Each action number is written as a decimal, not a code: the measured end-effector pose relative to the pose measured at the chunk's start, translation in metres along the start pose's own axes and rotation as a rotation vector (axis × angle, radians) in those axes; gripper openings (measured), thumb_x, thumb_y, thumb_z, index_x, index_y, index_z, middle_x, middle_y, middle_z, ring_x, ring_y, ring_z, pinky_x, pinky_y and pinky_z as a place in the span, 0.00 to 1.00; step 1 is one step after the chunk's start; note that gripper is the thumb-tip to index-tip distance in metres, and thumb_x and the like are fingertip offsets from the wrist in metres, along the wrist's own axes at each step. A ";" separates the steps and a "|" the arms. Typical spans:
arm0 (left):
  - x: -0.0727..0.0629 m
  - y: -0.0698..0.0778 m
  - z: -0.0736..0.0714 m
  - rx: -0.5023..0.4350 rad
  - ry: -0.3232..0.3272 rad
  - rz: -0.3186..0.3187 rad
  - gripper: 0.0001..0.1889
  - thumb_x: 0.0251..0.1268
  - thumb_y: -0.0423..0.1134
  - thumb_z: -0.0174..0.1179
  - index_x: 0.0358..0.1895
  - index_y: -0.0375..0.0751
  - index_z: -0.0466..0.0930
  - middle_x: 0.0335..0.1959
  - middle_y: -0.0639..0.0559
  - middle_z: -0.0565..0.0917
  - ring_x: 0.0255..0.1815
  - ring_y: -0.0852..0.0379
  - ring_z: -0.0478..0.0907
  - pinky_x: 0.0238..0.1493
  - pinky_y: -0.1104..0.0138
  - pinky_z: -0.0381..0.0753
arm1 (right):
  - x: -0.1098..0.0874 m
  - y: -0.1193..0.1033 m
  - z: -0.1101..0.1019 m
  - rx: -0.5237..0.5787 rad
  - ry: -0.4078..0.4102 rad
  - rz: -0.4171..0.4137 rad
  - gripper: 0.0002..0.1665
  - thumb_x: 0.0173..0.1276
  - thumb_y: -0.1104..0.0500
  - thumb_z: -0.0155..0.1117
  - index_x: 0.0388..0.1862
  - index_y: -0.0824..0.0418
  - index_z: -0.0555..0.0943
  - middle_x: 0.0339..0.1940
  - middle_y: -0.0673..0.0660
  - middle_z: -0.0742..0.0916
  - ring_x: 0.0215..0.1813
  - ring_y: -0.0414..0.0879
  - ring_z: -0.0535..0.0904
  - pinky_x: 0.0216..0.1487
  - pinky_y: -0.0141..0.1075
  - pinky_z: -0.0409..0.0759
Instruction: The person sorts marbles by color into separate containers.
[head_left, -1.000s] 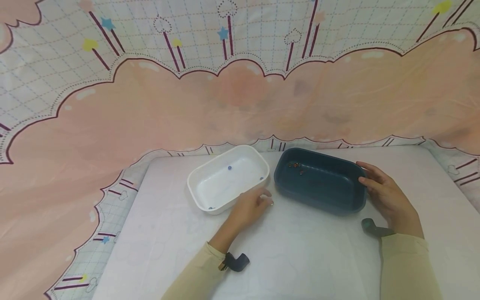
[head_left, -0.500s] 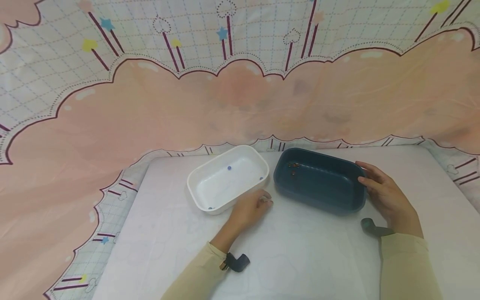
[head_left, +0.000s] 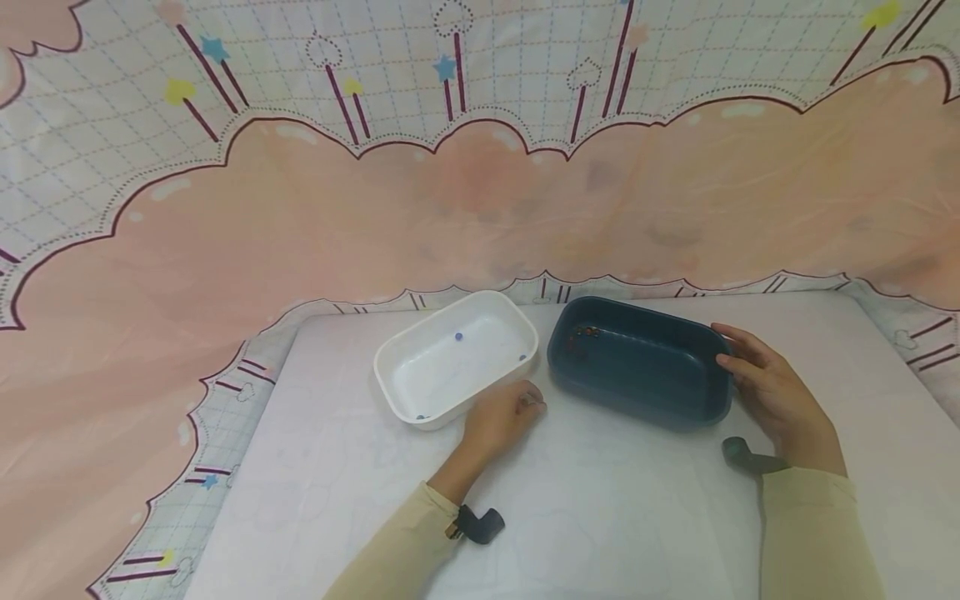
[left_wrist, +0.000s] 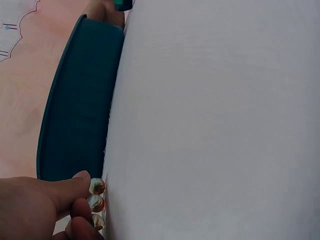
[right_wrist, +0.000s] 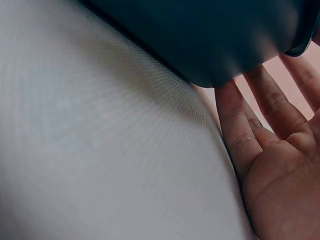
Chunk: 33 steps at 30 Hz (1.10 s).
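In the head view, my left hand [head_left: 501, 414] is at the table, in front of the white box [head_left: 384, 367]. Its fingers curl round several glass marbles [left_wrist: 97, 203] with red and green swirls, which show by the thumb in the left wrist view. My right hand [head_left: 776, 400] grips the right end of the dark blue box [head_left: 637, 400], thumb over the rim and fingers on the outside wall. Inside that box, brownish-orange marbles [head_left: 588, 332] lie in the far left corner. The white box holds small blue marbles, one of them [head_left: 459, 337] near its far side.
Both boxes stand side by side near the back of the white-covered table [head_left: 600, 517]. Behind it hangs a pink patterned cloth [head_left: 480, 208]. A dark camera mount [head_left: 480, 526] sticks out from the left wrist, another [head_left: 742, 454] from the right.
The loose marbles in the dark blue box have rolled left into its corner. My left fingers have drawn in more tightly and the hand shifted slightly right. My right hand stays put.
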<state>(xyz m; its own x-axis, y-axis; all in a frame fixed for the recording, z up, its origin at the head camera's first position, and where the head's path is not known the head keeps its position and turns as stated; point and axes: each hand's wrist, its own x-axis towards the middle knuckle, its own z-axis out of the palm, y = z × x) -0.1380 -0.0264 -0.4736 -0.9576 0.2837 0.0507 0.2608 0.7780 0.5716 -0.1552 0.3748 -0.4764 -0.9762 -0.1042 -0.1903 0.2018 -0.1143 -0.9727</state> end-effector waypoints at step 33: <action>0.000 0.002 0.002 -0.010 0.009 -0.016 0.05 0.71 0.46 0.63 0.44 0.54 0.86 0.41 0.57 0.88 0.41 0.59 0.81 0.49 0.62 0.80 | 0.000 0.000 0.000 0.004 -0.001 0.019 0.39 0.78 0.58 0.61 0.82 0.46 0.59 0.79 0.46 0.61 0.82 0.41 0.47 0.82 0.47 0.25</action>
<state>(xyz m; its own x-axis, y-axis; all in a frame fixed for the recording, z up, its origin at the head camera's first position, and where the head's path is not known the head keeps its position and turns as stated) -0.1375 -0.0240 -0.4741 -0.9628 0.2659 0.0487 0.2439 0.7769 0.5804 -0.1549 0.3751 -0.4765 -0.9720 -0.1077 -0.2089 0.2210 -0.1160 -0.9684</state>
